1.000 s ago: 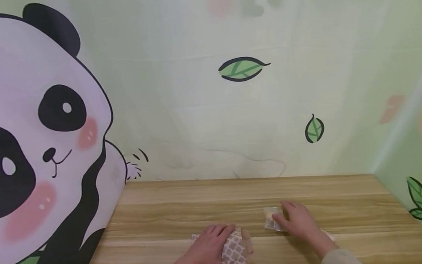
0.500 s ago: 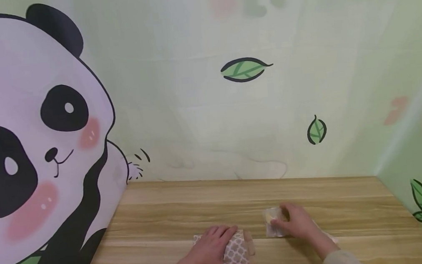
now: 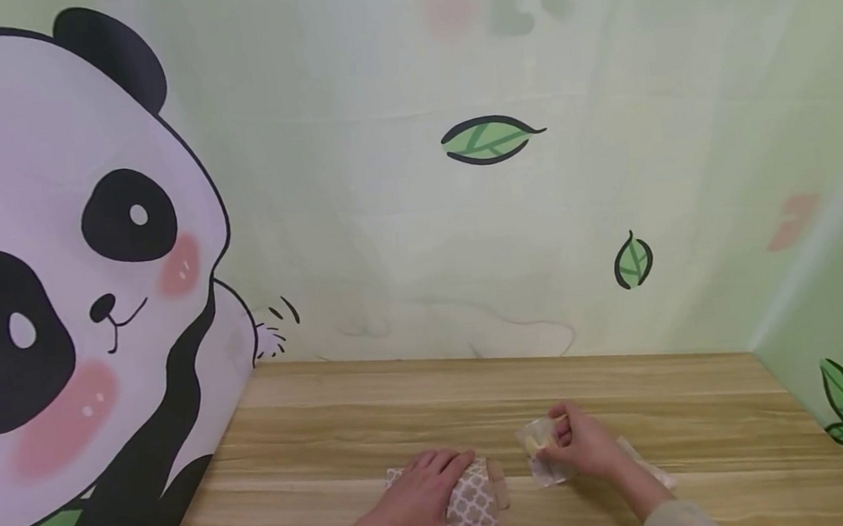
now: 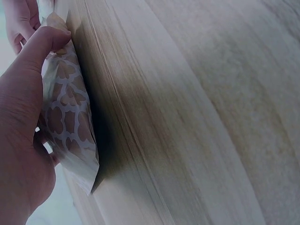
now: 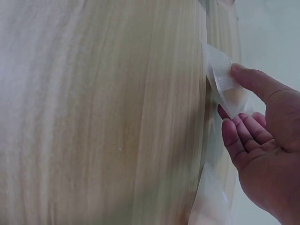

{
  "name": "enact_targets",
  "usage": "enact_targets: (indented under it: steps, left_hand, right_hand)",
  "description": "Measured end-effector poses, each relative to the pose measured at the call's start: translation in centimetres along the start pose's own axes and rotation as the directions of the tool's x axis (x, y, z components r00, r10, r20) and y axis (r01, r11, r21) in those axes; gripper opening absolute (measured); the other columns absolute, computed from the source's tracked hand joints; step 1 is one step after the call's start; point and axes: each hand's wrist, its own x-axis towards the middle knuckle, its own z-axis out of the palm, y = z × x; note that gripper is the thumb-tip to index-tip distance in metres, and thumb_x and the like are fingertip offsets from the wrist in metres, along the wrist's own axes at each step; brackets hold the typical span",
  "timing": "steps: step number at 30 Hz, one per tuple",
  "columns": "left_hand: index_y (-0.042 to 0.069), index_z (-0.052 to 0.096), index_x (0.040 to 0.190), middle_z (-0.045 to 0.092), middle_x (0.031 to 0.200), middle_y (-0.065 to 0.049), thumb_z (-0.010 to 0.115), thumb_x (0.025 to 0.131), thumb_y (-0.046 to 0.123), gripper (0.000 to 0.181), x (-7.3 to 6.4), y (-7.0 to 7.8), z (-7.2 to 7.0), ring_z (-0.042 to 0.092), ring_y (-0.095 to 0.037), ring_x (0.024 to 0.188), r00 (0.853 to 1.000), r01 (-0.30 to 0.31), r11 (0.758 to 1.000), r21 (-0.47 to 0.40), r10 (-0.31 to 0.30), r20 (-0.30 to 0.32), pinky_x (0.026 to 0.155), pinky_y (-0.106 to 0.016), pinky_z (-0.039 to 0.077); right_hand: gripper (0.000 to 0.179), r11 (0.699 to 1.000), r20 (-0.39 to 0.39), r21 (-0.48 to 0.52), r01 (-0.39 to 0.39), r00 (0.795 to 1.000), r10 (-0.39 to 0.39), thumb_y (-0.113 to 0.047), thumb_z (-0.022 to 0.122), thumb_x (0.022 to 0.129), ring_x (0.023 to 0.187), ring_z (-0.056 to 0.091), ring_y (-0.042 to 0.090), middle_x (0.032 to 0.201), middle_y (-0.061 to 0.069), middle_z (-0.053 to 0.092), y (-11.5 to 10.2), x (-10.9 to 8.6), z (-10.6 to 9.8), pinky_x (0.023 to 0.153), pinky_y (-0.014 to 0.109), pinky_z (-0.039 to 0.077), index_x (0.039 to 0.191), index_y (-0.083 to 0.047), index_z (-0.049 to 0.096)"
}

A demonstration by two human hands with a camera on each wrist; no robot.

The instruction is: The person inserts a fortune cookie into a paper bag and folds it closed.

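Note:
A paper bag [image 3: 474, 501] with a white lattice pattern on tan lies on the table in front of me. My left hand [image 3: 429, 500] lies over it and grips it, thumb on the near side; the left wrist view shows the bag [image 4: 70, 112] between thumb and fingers. Farther right, my right hand [image 3: 584, 445] pinches a small clear packet [image 3: 549, 473] with something pale yellow inside. In the right wrist view the packet [image 5: 229, 89] is tilted between thumb and fingertips. What the yellow content is, I cannot tell.
A second clear packet [image 3: 654, 470] lies on the wooden table [image 3: 345, 420], partly hidden by my right forearm. Behind the table hangs a green backdrop [image 3: 387, 216] printed with leaves, and a large panda [image 3: 48, 204] fills the left side.
The right hand has drawn the small packet slightly nearer and tilted it, its fingers now more curled. The left hand and the paper bag stay nearly in place.

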Motion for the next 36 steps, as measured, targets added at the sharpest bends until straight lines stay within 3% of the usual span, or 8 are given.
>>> enact_targets:
  steps: [11,25,29,32,36]
  left_hand:
    - [0.017,0.034,0.148,0.047,0.134,0.003,0.072,0.059,0.063,0.108,0.1,0.4,-0.2,0.045,-0.017,0.122,1.0,-0.015,1.0,0.019,0.016,-0.019,0.103,-0.041,0.041]
    - [0.021,0.028,0.151,0.044,0.138,0.003,0.077,0.055,0.062,0.115,0.8,0.6,0.1,0.042,-0.02,0.125,0.999,0.049,0.996,-0.073,-0.048,0.015,0.105,-0.044,0.039]
    - [0.021,0.029,0.151,0.045,0.138,0.001,0.079,0.054,0.059,0.115,0.8,0.8,0.1,0.042,-0.021,0.125,0.998,0.058,0.994,-0.096,-0.059,-0.003,0.105,-0.046,0.039]
    - [0.021,0.029,0.151,0.045,0.138,0.001,0.079,0.054,0.059,0.115,0.9,0.8,0.2,0.042,-0.022,0.125,0.998,0.062,0.993,-0.099,-0.064,-0.02,0.105,-0.046,0.039]
    - [0.021,0.03,0.15,0.046,0.137,0.001,0.079,0.053,0.059,0.115,1.0,0.9,0.3,0.043,-0.022,0.124,0.997,0.062,0.993,-0.099,-0.066,-0.039,0.106,-0.046,0.038]
  right_hand:
    - [0.064,0.996,-0.018,0.089,-0.008,1.0,0.01,-0.015,0.088,0.065,0.077,0.057,0.012,0.087,0.002,0.06,0.8,-0.4,-0.1,0.067,0.022,0.049,0.116,0.0,0.053]
    - [0.068,0.99,-0.02,0.144,-0.002,1.0,0.005,-0.019,0.085,0.069,0.083,0.062,0.013,0.091,0.002,0.064,0.2,-1.5,-0.5,0.07,0.021,0.052,0.124,0.003,0.052]
    - [0.068,0.97,-0.033,0.242,-0.009,0.999,0.018,-0.021,0.085,0.07,0.084,0.062,0.014,0.092,0.004,0.065,-0.4,-1.8,-0.2,0.071,0.021,0.053,0.124,0.002,0.052]
    - [0.068,0.934,-0.028,0.357,-0.017,0.999,0.03,-0.017,0.085,0.069,0.083,0.062,0.017,0.092,0.008,0.063,-1.1,-2.2,0.4,0.072,0.023,0.054,0.124,0.002,0.05]
    - [0.068,0.908,-0.019,0.419,-0.018,0.999,0.029,-0.016,0.086,0.069,0.082,0.061,0.018,0.093,0.01,0.062,-2.1,-3.0,1.3,0.072,0.023,0.054,0.123,-0.001,0.048]
